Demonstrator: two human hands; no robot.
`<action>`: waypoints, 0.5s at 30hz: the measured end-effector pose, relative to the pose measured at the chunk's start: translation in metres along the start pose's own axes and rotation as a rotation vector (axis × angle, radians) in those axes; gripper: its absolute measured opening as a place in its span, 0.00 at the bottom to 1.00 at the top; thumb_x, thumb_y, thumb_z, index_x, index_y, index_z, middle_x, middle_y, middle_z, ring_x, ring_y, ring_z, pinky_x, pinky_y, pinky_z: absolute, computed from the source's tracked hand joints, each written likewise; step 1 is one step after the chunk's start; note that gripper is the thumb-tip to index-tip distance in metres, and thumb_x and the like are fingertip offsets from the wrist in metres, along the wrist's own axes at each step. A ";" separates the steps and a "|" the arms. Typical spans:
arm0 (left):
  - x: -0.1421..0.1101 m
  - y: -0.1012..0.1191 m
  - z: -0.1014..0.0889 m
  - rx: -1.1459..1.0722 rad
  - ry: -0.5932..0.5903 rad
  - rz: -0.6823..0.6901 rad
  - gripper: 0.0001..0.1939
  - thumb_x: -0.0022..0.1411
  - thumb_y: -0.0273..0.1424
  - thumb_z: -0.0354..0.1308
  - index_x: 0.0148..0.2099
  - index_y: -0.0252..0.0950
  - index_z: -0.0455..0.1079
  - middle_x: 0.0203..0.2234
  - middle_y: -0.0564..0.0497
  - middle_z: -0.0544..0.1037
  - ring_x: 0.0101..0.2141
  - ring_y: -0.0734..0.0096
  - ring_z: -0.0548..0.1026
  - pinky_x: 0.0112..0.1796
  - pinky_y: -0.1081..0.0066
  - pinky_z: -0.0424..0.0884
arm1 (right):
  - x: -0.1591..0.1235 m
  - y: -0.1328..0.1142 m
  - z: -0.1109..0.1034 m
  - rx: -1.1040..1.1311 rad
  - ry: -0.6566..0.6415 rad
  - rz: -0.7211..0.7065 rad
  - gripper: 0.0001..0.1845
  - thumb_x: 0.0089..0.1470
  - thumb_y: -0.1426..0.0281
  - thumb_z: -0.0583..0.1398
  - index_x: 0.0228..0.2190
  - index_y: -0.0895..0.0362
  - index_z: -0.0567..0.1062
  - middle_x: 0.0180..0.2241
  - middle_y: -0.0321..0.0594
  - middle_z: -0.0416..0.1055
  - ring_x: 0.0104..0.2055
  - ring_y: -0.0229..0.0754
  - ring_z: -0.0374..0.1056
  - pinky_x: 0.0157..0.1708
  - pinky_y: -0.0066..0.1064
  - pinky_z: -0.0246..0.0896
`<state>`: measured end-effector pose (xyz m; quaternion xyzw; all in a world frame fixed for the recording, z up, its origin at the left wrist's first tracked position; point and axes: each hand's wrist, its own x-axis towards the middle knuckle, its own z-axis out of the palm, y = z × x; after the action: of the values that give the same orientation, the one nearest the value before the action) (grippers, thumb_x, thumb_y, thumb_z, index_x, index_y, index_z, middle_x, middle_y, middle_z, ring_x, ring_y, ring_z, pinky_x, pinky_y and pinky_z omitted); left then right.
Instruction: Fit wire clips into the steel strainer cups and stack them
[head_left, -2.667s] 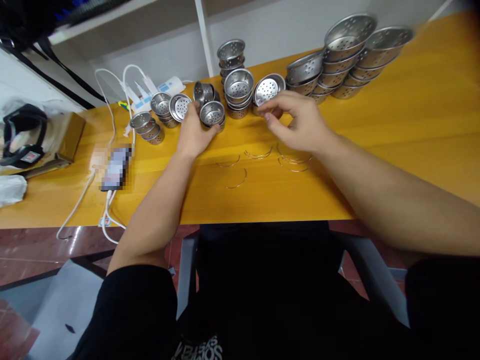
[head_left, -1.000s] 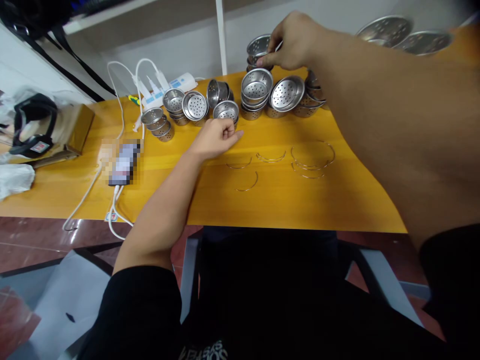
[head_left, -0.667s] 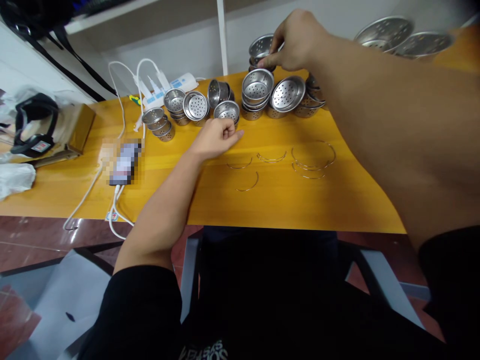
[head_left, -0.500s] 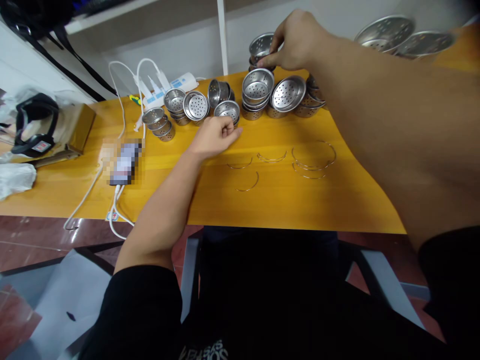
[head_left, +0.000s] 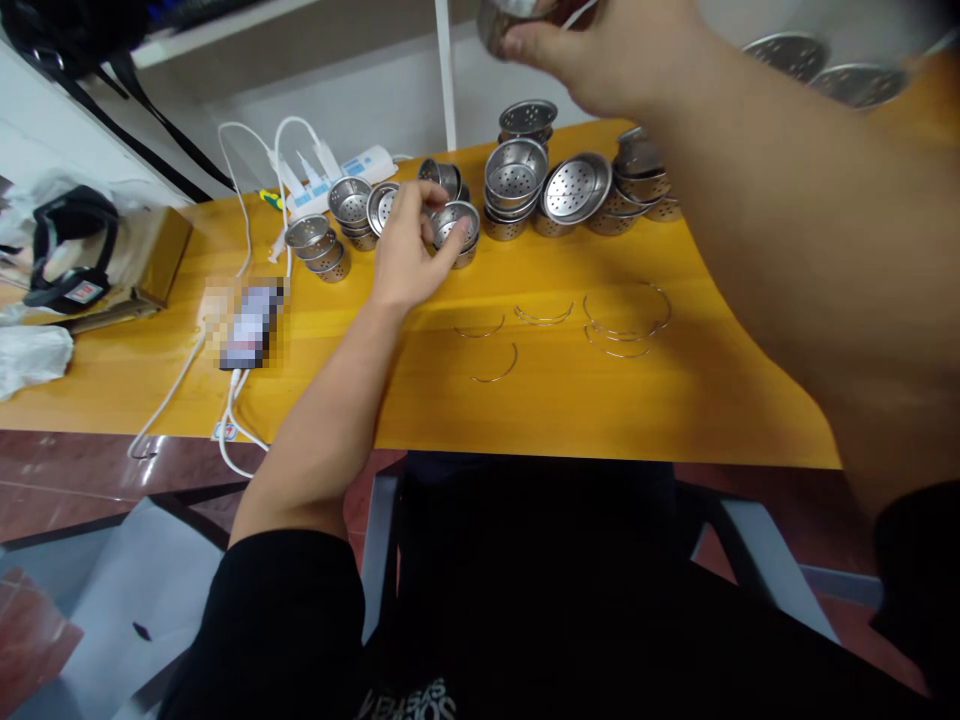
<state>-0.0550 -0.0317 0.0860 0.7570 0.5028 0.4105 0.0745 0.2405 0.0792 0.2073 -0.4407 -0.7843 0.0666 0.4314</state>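
High at the top edge, my right hand (head_left: pixel 622 55) grips a perforated metal cup (head_left: pixel 493 28), partly cut off by the frame. Below it stands a stack of similar cups (head_left: pixel 529 120). My left hand (head_left: pixel 411 248) has its thumb and fingers apart, on the near left of a small perforated cup stack (head_left: pixel 459 222). The thumb overlaps that stack's rim; whether it presses on it I cannot tell. More nested cups (head_left: pixel 515 175) stand just right, beside a tilted cup (head_left: pixel 577 188). Thin curved wires (head_left: pixel 628 330) lie on the table nearer me.
On the yellow table (head_left: pixel 420 420), further cup stacks (head_left: pixel 319 245) stand left of my left hand. A white power strip (head_left: pixel 311 195) with cables and a blurred phone (head_left: pixel 251 325) lie left. Larger perforated metal pieces (head_left: pixel 859 85) are at the back right, beyond my right arm.
My right hand has lifted a cup off the back stack, up to the frame's top edge. My left hand has gone from curled to spread, its fingers reaching slightly further back.
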 end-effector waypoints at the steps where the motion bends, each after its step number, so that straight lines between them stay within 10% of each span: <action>1: 0.000 0.000 0.003 -0.017 -0.004 -0.001 0.35 0.85 0.64 0.71 0.78 0.51 0.74 0.73 0.38 0.83 0.60 0.47 0.90 0.63 0.49 0.90 | -0.011 -0.010 -0.005 0.000 -0.064 -0.080 0.16 0.78 0.65 0.84 0.41 0.58 0.87 0.44 0.37 0.87 0.46 0.41 0.80 0.57 0.39 0.83; 5: -0.002 0.008 0.010 -0.064 -0.069 0.030 0.57 0.77 0.64 0.81 0.91 0.54 0.59 0.86 0.37 0.72 0.77 0.37 0.83 0.74 0.46 0.89 | -0.071 -0.036 -0.010 0.004 -0.339 -0.363 0.16 0.72 0.54 0.85 0.46 0.50 0.92 0.56 0.47 0.85 0.53 0.58 0.83 0.63 0.57 0.84; 15: -0.019 0.031 0.019 -0.100 -0.276 0.195 0.54 0.70 0.40 0.92 0.86 0.49 0.66 0.81 0.40 0.79 0.83 0.37 0.81 0.88 0.39 0.77 | -0.170 -0.029 -0.006 0.204 -0.391 -0.209 0.15 0.71 0.41 0.81 0.50 0.31 0.93 0.58 0.37 0.89 0.65 0.71 0.86 0.71 0.74 0.83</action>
<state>-0.0231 -0.0564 0.0798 0.8468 0.3909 0.3324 0.1404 0.2671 -0.0671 0.1198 -0.2899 -0.8835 0.1845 0.3184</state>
